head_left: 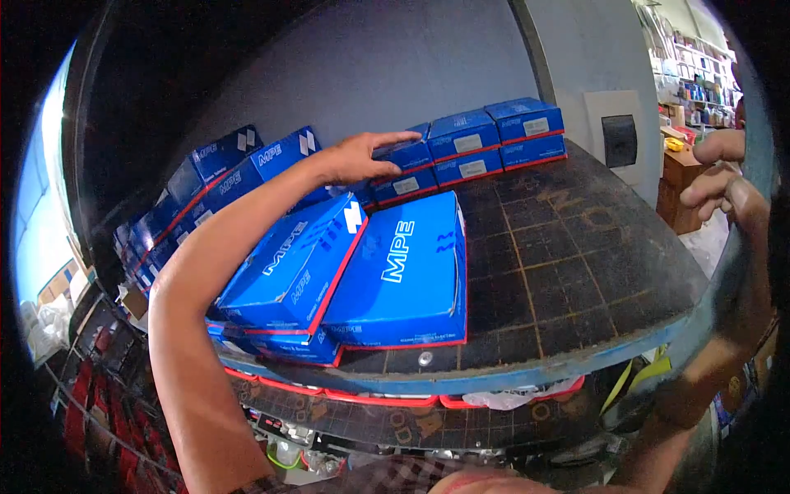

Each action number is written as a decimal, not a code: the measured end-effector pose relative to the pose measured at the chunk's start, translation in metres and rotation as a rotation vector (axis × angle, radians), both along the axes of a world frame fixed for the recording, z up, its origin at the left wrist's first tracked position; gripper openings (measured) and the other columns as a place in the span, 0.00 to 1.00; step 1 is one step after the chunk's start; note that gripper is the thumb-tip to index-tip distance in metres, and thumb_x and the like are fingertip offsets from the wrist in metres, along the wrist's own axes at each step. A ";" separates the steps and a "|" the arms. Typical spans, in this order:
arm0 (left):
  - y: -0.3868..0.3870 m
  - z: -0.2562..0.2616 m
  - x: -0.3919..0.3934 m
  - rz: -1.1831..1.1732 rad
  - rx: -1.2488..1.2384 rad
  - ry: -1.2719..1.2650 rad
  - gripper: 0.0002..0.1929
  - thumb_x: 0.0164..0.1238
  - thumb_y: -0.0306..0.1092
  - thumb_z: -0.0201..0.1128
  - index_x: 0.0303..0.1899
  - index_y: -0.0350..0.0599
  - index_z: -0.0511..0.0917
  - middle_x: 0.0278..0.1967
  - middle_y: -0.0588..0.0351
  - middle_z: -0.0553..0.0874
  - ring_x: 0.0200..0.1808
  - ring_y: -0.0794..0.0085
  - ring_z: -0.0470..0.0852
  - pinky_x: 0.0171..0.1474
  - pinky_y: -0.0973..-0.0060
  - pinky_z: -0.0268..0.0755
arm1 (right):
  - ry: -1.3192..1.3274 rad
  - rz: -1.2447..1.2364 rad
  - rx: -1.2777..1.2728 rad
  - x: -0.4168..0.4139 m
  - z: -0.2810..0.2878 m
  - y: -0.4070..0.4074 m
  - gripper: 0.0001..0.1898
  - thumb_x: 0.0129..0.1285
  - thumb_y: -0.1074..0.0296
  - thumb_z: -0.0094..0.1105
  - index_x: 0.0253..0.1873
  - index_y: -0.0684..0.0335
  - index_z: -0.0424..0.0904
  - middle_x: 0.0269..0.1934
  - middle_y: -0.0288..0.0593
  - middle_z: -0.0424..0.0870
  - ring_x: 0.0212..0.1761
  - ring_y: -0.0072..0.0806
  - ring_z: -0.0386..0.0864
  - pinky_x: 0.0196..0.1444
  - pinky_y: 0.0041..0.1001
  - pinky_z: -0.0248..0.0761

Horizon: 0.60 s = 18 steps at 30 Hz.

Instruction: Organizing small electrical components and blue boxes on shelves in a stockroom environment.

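Note:
My left hand (361,157) reaches across to the small blue carton (412,151) at the upper left end of a two-high row. Its fingers lie along the carton's top edge and the thumb is against the front, with the left end hidden. Nearer to me lie two larger blue cartons: a flat one (407,265) marked MPE and a tilted one (296,265) on top of other cartons, partly behind my forearm. At the far right, my right hand (725,179) has curled fingers beside a light-blue metal post (758,136); its grip on it is unclear.
The dark board shelf top (555,259) has a light-blue metal rim (524,376). More blue cartons (228,179) stand stacked at the back left. Red bins (382,400) sit on a lower level. A wall switch box (619,141) is at the right; stocked shelves (700,68) stand beyond.

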<state>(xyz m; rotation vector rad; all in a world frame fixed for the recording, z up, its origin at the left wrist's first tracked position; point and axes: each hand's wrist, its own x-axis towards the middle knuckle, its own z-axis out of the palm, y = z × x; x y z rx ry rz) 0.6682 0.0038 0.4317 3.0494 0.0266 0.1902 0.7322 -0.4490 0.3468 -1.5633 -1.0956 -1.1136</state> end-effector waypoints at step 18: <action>-0.130 0.042 -0.189 0.267 0.006 0.279 0.57 0.42 0.75 0.71 0.74 0.55 0.63 0.70 0.35 0.68 0.73 0.44 0.64 0.74 0.57 0.56 | 0.326 0.305 0.254 -0.002 -0.014 0.001 0.27 0.69 0.61 0.58 0.68 0.66 0.67 0.27 0.34 0.72 0.25 0.15 0.69 0.24 0.17 0.65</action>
